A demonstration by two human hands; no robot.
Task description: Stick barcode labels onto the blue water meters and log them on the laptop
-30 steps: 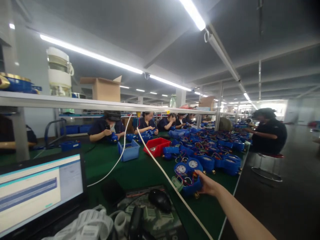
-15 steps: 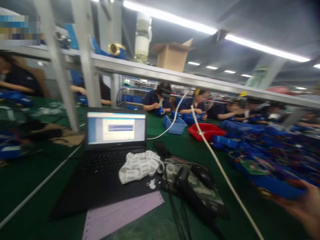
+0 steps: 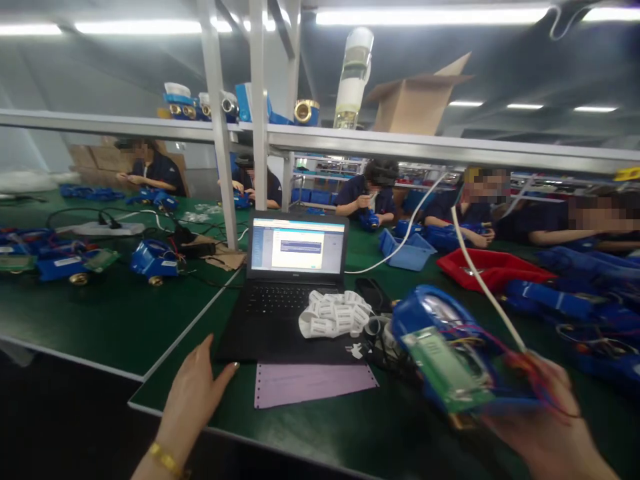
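Note:
My right hand [image 3: 550,407] is wrapped round a blue water meter [image 3: 430,307], raised over the right part of the bench. A green circuit board [image 3: 445,367] with a small display faces me on the meter, and loose coloured wires trail over my fingers. Motion blurs the meter and this hand. My left hand [image 3: 197,377] hovers at the bench's front edge with thumb and fingers apart, holding nothing. Close to it lies a black laptop [image 3: 280,343] with its screen lit. A bunched strip of white labels [image 3: 337,313] rests on the laptop, above a pink sheet of paper [image 3: 310,385].
More blue meters [image 3: 153,260] stand at the left, others pile up at the far right. A red bin [image 3: 495,267] and a blue bin [image 3: 407,250] sit behind. A white cable [image 3: 480,280] hangs down at the right. Co-workers sit opposite under a metal shelf [image 3: 380,139].
The view has swung left. My right hand has brought the blue water meter in from the right, towards the laptop. My left hand has come into view.

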